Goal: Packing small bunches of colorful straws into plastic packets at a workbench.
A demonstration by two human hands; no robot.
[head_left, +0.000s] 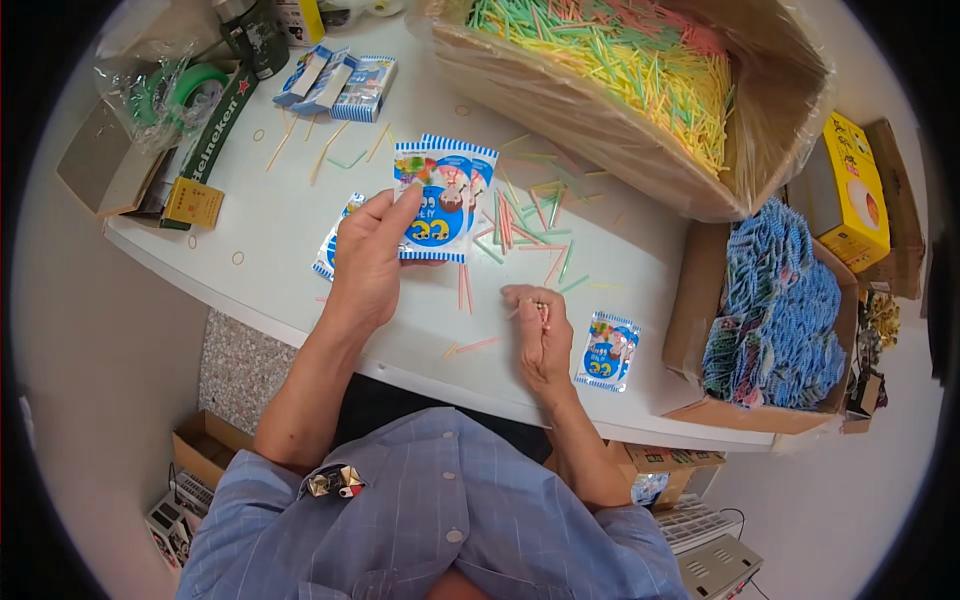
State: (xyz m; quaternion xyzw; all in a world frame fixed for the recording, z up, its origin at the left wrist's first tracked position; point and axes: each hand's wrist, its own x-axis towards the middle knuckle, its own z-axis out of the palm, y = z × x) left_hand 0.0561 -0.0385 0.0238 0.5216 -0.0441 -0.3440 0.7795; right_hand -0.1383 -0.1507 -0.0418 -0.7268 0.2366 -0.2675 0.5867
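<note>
Our left hand pinches blue-and-white packets over the tabletop, our right hand curled around small sticks; we should grip lightly, leaving wrappers uncreased.

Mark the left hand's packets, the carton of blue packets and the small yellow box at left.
Held packets (440, 215): head view, front packet's middle.
Carton (690, 305): head view, left wall.
Small yellow box (193, 204): head view, printed face.

The head view looks steeply down from just above the shirt, lower centre, across the table mid-frame.
</note>
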